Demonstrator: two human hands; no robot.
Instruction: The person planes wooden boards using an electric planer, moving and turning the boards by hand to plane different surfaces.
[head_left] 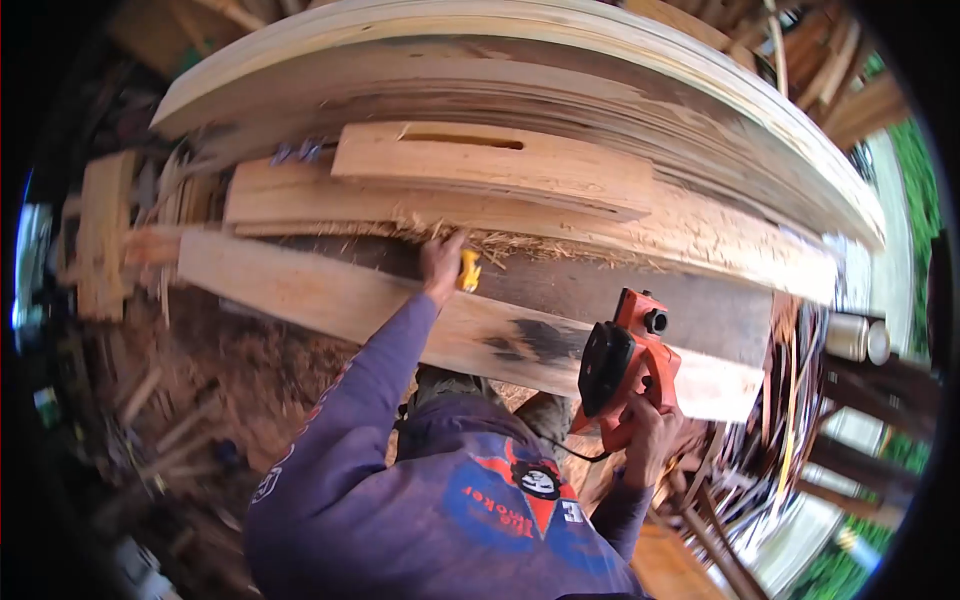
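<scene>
My right hand (650,430) is wrapped round the rear handle of a red and black power planer (628,360), which is over the right part of a long pale board (300,285). The board has a dark patch near its middle. My left hand (442,265) is closed beside a yellow object (468,271), perhaps a tape measure, at the board's far edge. Wood shavings (520,246) lie just beyond my left hand, along a thicker plank (290,200). A shorter timber with a slot (490,160) rests on that plank.
Long stacked boards (560,60) curve across the back. A metal can (848,337) is at the right, near thin strips of scrap (790,380). Wood pieces and shavings cover the ground (210,360) at the left. A black cord runs below the planer.
</scene>
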